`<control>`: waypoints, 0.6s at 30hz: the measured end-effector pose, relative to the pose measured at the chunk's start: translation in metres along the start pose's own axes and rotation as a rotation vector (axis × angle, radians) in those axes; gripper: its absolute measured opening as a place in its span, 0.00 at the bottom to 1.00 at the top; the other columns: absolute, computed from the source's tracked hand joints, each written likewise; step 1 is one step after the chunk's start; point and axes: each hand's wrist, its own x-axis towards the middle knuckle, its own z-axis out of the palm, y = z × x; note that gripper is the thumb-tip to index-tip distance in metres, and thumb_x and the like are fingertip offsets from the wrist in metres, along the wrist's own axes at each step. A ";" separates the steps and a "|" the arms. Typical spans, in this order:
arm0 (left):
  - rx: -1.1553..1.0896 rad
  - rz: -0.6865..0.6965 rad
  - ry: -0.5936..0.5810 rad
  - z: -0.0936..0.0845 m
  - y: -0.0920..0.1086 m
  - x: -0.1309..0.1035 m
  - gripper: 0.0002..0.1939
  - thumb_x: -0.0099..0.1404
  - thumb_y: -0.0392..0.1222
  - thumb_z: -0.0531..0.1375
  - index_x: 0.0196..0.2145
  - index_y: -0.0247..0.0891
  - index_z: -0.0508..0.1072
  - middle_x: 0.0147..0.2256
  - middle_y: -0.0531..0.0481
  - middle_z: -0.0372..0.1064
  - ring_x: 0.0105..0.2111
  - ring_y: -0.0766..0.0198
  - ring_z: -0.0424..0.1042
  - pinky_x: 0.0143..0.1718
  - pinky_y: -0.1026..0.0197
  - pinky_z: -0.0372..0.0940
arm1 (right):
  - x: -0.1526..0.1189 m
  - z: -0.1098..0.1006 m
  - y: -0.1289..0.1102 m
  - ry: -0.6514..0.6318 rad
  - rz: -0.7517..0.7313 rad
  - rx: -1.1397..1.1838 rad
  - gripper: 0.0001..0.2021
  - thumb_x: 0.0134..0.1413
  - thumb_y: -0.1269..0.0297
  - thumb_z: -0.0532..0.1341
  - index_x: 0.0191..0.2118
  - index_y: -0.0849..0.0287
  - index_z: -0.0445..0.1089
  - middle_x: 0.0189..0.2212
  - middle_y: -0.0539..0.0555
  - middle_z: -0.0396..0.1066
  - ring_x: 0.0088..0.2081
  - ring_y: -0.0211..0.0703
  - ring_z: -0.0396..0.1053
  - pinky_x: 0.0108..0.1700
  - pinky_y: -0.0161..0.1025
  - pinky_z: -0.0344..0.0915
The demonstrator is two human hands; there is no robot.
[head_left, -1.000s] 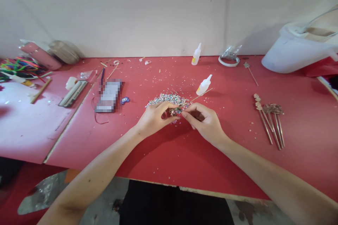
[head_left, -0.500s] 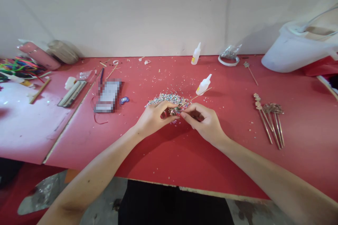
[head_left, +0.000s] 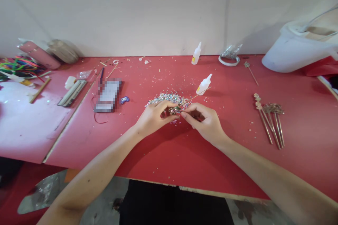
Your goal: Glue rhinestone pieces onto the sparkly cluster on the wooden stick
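Observation:
Thumb and fingers of my left hand (head_left: 155, 116) close on a small metallic ornament (head_left: 173, 110) at the near edge of a heap of multicoloured chips (head_left: 166, 97). My right hand (head_left: 204, 119) pinches at the ornament's right side; what lies between its fingertips is too small to name. A thin stick (head_left: 199, 94) slants up and right from between the hands, passing in front of a white glue bottle (head_left: 203, 85). Behind that stands a second glue bottle (head_left: 195, 54).
Several gold hairpins (head_left: 274, 126) lie at the right, with a single pin (head_left: 252, 74) behind them. A white tape ring (head_left: 229, 60) and a white bucket (head_left: 293, 49) are near the wall. Left are a blurred phone (head_left: 108, 96), a purple trinket (head_left: 125, 100) and a pink bottle (head_left: 39, 55).

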 end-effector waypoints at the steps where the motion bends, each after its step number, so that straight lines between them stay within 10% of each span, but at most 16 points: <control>1: 0.001 -0.003 -0.001 0.000 0.000 0.000 0.14 0.60 0.44 0.66 0.42 0.36 0.72 0.33 0.51 0.75 0.25 0.72 0.71 0.28 0.69 0.69 | 0.000 0.000 0.000 -0.001 -0.002 -0.003 0.07 0.56 0.61 0.63 0.30 0.58 0.69 0.23 0.47 0.65 0.22 0.32 0.57 0.24 0.34 0.55; 18: 0.019 -0.013 -0.020 -0.001 0.001 0.000 0.13 0.61 0.45 0.65 0.42 0.37 0.72 0.34 0.51 0.75 0.24 0.72 0.71 0.28 0.68 0.69 | 0.000 0.000 -0.001 -0.010 0.012 0.010 0.08 0.56 0.60 0.63 0.29 0.57 0.68 0.22 0.46 0.63 0.22 0.31 0.56 0.24 0.34 0.55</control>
